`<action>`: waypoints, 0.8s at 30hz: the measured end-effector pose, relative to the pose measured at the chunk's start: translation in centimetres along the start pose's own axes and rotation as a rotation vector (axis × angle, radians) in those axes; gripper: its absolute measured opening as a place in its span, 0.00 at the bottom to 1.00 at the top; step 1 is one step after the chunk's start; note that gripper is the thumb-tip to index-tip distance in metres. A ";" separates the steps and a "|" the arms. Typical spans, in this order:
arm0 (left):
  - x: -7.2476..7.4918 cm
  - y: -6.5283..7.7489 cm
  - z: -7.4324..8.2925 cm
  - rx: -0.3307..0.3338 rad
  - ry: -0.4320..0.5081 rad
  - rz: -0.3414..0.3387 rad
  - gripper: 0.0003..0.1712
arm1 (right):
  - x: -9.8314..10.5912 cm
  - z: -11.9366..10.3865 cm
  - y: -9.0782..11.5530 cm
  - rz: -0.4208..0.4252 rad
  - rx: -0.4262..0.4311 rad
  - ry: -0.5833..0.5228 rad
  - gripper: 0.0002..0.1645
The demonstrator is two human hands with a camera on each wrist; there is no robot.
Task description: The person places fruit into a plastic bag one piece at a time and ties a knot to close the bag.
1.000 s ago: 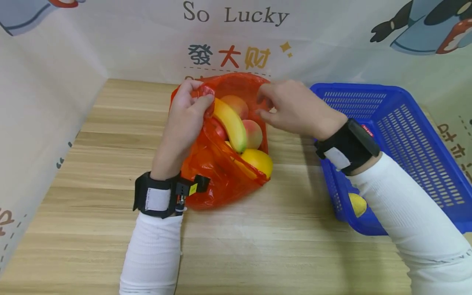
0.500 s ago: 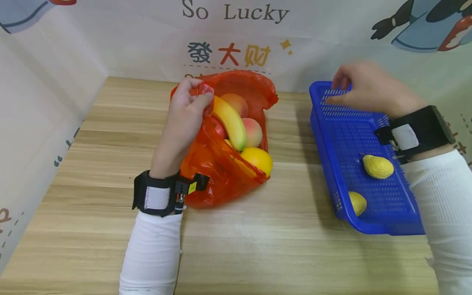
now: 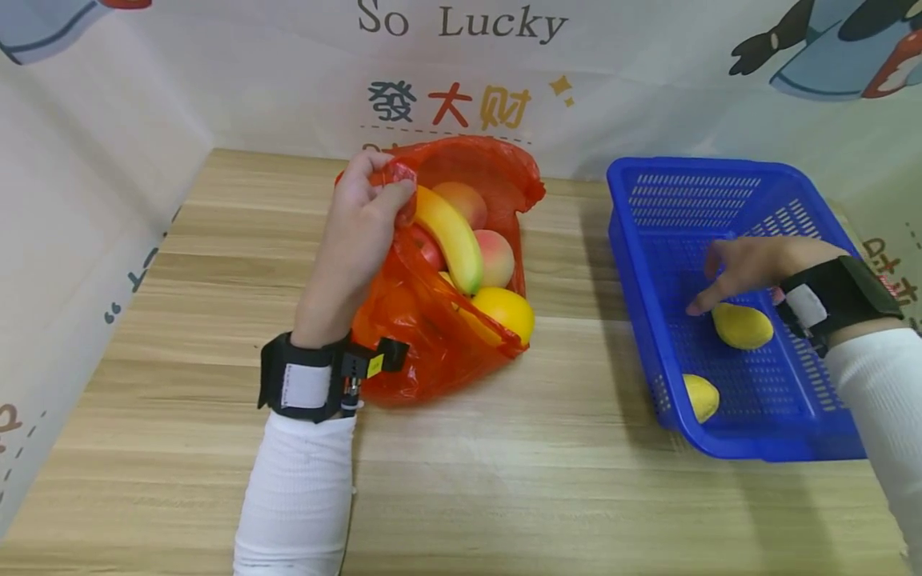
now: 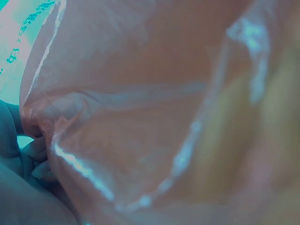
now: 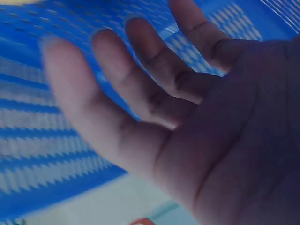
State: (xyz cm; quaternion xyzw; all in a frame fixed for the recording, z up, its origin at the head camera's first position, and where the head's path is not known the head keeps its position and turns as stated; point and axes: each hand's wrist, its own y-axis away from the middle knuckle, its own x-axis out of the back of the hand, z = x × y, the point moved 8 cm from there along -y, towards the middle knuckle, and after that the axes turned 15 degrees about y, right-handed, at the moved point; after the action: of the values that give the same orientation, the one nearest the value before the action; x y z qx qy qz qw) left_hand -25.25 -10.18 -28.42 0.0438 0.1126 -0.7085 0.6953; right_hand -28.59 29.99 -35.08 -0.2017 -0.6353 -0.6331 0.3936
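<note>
At the back of the table stands a red plastic bag point(image 3: 432, 360), its mouth spread, with fruit inside. My left hand point(image 3: 363, 228) pinches the bag's left rim between thumb and fingers. In the bag show a banana point(image 3: 454, 240), a peach point(image 3: 495, 260), another peach-like fruit point(image 3: 461, 204), a red fruit point(image 3: 428, 250) and a yellow fruit point(image 3: 507, 314). My right hand point(image 3: 756, 268) is inside the blue basket point(image 3: 627, 280), just above a lemon point(image 3: 743, 326), holding nothing; in the right wrist view its fingers point(image 5: 110, 51) are spread and relaxed. A second lemon point(image 3: 701, 398) lies near the basket's front left corner.
The basket is to the right of the bag, with a strip of wooden table point(image 3: 569, 320) between them. A white printed cloth point(image 3: 288, 72) hangs behind and along the sides of the table.
My right hand has left the bag's right rim, swung right over the basket, and come down into it near the lemon. The left hand keeps its grip on the bag.
</note>
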 end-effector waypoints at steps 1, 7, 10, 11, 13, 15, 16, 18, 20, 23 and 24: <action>0.0 0.0 0.0 0.001 -0.002 0.001 0.09 | -0.7 0.1 0.1 -0.025 -0.002 0.001 0.57; 0.1 0.0 0.0 0.008 0.002 0.003 0.09 | -3.8 0.3 -0.1 -0.129 0.007 0.011 0.55; 0.2 0.0 0.0 0.006 0.007 0.004 0.08 | -4.3 0.3 -0.3 -0.123 0.012 0.006 0.49; 0.2 0.0 0.0 0.005 0.009 0.004 0.08 | -4.4 0.2 -0.3 -0.121 0.010 -0.012 0.46; 0.2 0.0 0.0 0.005 0.011 0.001 0.08 | -4.7 0.1 -0.3 -0.119 0.009 -0.055 0.40; 0.1 0.0 0.0 0.006 0.011 -0.001 0.09 | -5.0 0.0 -0.3 -0.127 0.011 -0.101 0.38; 0.1 0.0 0.0 0.006 0.009 -0.002 0.09 | -5.1 -0.1 -0.3 -0.132 0.008 -0.117 0.37; 0.1 0.0 0.0 0.006 0.007 -0.003 0.09 | -5.2 -0.3 -0.4 -0.133 0.001 -0.114 0.36; 0.1 0.0 0.0 0.008 0.006 -0.002 0.09 | -5.2 -0.4 -0.4 -0.133 0.000 -0.088 0.35; 0.1 0.1 -0.1 0.012 0.007 0.000 0.09 | -5.2 -0.4 -0.5 -0.132 -0.004 -0.066 0.35; 0.1 0.1 -0.2 0.014 0.007 -0.001 0.09 | -5.2 -0.5 -0.5 -0.133 -0.002 -0.065 0.34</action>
State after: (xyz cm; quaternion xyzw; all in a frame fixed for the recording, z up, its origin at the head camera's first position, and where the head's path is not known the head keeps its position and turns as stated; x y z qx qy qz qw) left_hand -25.18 -10.27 -28.62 0.0511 0.1103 -0.7096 0.6941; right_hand -25.72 30.74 -39.39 -0.1798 -0.6590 -0.6517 0.3297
